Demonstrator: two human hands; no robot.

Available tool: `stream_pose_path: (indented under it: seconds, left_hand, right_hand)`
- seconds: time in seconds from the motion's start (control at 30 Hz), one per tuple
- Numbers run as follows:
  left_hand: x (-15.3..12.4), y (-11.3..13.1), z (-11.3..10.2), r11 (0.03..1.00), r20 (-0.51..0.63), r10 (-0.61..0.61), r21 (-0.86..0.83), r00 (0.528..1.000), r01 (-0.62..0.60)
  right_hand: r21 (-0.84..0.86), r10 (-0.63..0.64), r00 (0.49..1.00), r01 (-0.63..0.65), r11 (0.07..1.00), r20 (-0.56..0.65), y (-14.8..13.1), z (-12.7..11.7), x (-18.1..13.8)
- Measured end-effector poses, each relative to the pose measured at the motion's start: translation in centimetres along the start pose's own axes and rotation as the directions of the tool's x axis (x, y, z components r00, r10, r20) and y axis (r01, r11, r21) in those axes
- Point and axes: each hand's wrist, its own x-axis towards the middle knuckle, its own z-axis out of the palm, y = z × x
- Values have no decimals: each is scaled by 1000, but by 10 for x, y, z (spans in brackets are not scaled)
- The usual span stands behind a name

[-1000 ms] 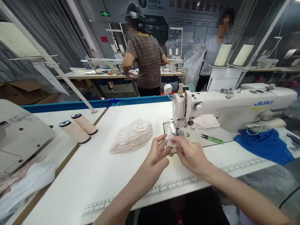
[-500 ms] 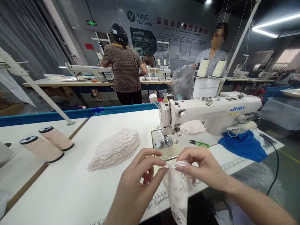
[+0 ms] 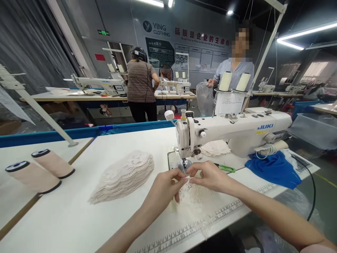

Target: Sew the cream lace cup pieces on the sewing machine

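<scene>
Both hands pinch the top edge of a white lace piece (image 3: 190, 195) close in front of the sewing machine's needle area. My left hand (image 3: 168, 184) is closed on it from the left, fingertips almost meeting those of my right hand (image 3: 207, 176), which is closed on it from the right. The lace hangs down over the pale table toward the ruler marks. Just behind my fingertips is the presser foot of the white sewing machine (image 3: 231, 130). A stack of lace pieces (image 3: 123, 177) lies to the left of my hands.
Green-handled thread snips (image 3: 225, 168) lie behind my right hand. More lace pieces (image 3: 215, 148) rest under the machine arm, and blue cloth (image 3: 273, 168) lies to the right. Two peach thread cones (image 3: 33, 176) stand at left. Two people are beyond the table, one holding a clear plastic bag (image 3: 205, 98).
Both hands have moved forward with the lace, up to the needle area, and drawn closer together. The lace now lies over the table instead of hanging past its front edge.
</scene>
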Motion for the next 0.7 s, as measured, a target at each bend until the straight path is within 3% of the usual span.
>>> stream_pose_path:
  seconds: [0.23, 0.33, 0.47, 0.7]
  left_hand:
    - [16, -22, -6, 987, 39, -81, -134, 996, 86]
    - [20, -35, -8, 973, 53, -71, -216, 996, 81]
    - [20, -47, -10, 967, 36, -62, -244, 997, 69]
    - [16, -51, -6, 995, -48, -23, -100, 999, 19]
  right_hand:
    - [395, 86, 972, -169, 903, 220, 21, 16, 30]
    - [461, 88, 952, -222, 859, 294, 26, 21, 39]
    - [471, 120, 957, -236, 850, 264, 31, 26, 42]
    - [518, 149, 982, -188, 834, 117, 38, 44, 34]
